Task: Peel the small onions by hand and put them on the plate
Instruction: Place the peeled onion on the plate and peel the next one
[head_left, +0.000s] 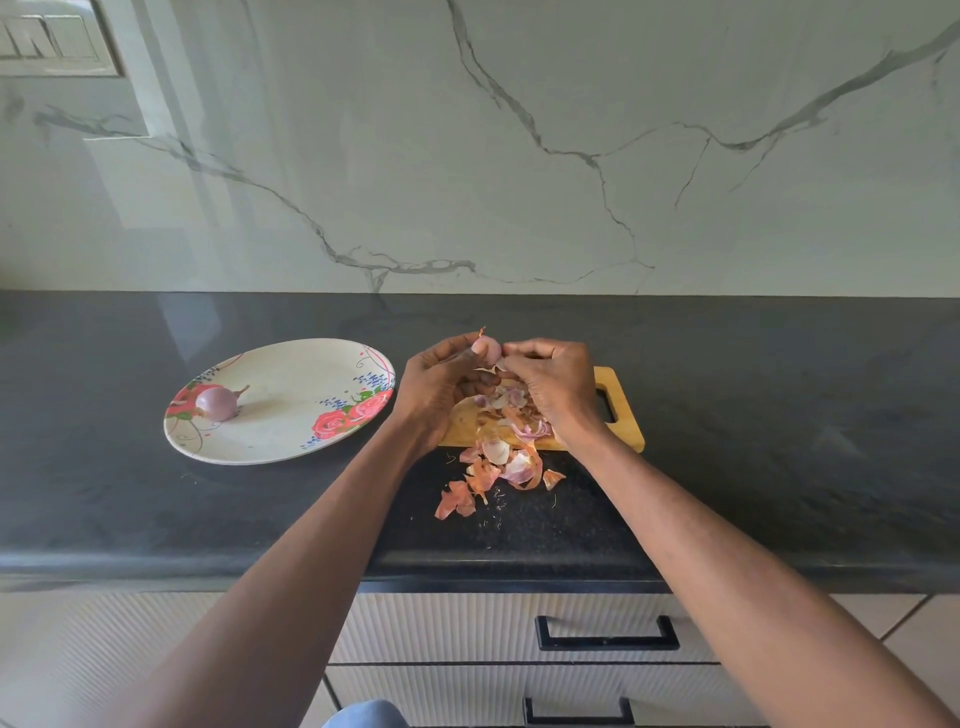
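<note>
Left hand (434, 387): fingers curled round small pale onion (488, 349), held above far edge of wooden cutting board (621, 410); right hand (550, 382): fingertips bent, pinching at onion's right side, touching left hand; loose skins (498, 462) heaped on board and spilled onto dark countertop (779, 415) near front edge; one peeled purple onion (218, 404) lying on floral plate (291, 431), left of board, well apart from hands.

Rose-patterned cream plate (291, 415), purple onion (218, 403)

Wooden board (621, 415); glossy dark counter (779, 415); papery skins (498, 467).
</note>
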